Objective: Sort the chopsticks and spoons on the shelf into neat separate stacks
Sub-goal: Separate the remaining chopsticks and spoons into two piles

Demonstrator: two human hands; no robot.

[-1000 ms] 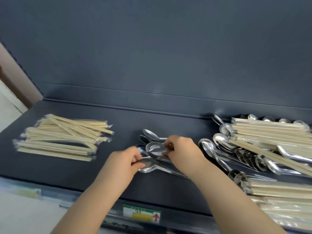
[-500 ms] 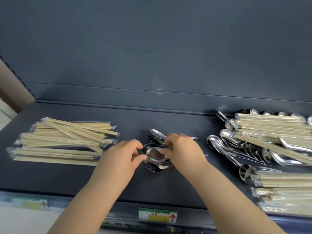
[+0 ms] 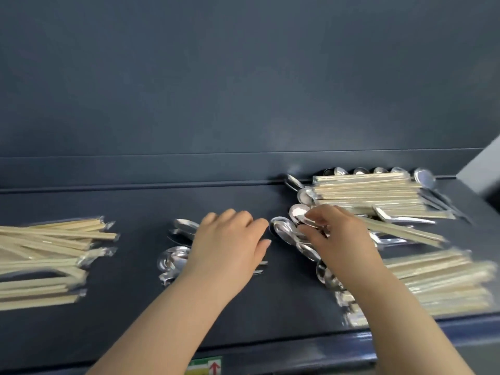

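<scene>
Centre of frame: spoon stack (image 3: 173, 259), bowls to the left, handles running right under the left hand (image 3: 230, 247). Not quite one stack: a couple of bowls set slightly higher in the frame, the rest nested below. Handle ends poking out just past the heel of the thumb.

Left hand: palm down on the handles, fingers loose and nearly straight, closed round nothing visible. Appears to steady the stack.

Right hand (image 3: 341, 239), centre right: fingers (image 3: 315, 219) bent, tips down among the loose spoons (image 3: 284, 231) at the near edge of the mixed heap (image 3: 365, 190). Thumb tucked beneath. Too blurred to confirm a grip on any one spoon; cannot tell.

Mixed heap, upper right: wrapped chopsticks lying over spoons, more spoon bowls showing along the back. Further wrapped chopsticks (image 3: 438, 282) at lower right, close to the front edge of the shelf (image 3: 130, 320). Sorted chopsticks (image 3: 46, 263) at far left, roughly parallel, a few askew.

Judged stage: partway; most spoons unsorted.

Risks:
- Pulling a spoon from beneath the chopsticks likely to drag or tip the bundles above, scattering the heap.
- Smooth metal on metal: nested stack apt to slide if nudged by the left hand on lifting.
- Lower-right bundles near the lip; a sideways sweep could send them off.
</scene>
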